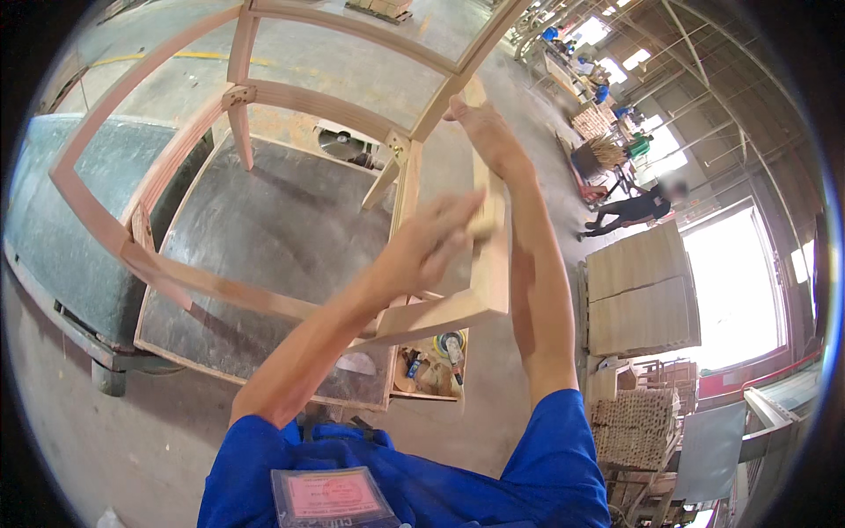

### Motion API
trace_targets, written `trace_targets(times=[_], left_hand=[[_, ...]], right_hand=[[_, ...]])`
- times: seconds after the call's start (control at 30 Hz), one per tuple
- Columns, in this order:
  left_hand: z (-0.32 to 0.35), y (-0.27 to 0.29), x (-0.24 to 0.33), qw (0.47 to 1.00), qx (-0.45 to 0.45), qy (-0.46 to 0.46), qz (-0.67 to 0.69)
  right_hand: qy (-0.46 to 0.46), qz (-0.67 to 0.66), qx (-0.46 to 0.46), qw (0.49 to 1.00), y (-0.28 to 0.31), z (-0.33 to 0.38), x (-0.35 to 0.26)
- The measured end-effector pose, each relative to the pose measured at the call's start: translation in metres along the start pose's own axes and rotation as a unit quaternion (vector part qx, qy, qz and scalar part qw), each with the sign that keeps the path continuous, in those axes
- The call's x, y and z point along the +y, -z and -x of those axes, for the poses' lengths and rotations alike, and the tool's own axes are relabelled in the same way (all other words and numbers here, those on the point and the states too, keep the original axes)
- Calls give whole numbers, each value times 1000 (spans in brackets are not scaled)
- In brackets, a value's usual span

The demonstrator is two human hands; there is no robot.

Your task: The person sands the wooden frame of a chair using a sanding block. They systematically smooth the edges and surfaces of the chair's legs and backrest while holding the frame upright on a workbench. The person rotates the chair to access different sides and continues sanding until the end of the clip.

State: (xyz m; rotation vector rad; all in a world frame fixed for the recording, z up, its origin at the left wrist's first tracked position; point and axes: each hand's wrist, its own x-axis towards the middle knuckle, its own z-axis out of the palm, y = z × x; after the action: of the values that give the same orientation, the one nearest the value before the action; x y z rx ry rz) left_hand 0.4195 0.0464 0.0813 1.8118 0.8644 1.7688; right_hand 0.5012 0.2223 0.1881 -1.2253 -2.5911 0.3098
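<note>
A pale wooden chair frame [352, 113], with curved rails and joined legs, rests tilted over a dark-topped workbench [282, 211]. My right hand [484, 132] is closed round the upper part of its nearest, right-hand bar, arm stretched forward. Lower along that same bar is my left hand [427, 246], smeared by motion. A small tan piece [482, 227] shows at its fingertips against the wood, too blurred to name. Below the frame's near corner, a tray [421, 393] at the bench's edge holds a round-headed power tool [451, 348] and small items.
A greenish covered table [79, 220] adjoins the bench on the left. Beyond the frame lies a circular saw blade [339, 143]. Stacked boards [638, 290] and bundled wood pieces [629, 427] stand at right. A person [634, 209] is near a pallet truck farther off.
</note>
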Motion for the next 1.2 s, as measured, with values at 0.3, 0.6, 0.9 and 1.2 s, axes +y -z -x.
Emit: trace_targets(times=[0.3,0.6,0.9,1.2], left_hand=[[-38,-10,-11,988,94,-14,-122],[85,13,69,900,332,279,50],[256,42,100,796,383,447,-139],[280,-6,124,776,366,469,-211]], right_hand=[[-14,-44,63,997,0,-8,20],[-120,-101,67,985,1,17,40],[-55,-165,133,976,-8,12,31],[155,-56,100,981,-24,74,33]])
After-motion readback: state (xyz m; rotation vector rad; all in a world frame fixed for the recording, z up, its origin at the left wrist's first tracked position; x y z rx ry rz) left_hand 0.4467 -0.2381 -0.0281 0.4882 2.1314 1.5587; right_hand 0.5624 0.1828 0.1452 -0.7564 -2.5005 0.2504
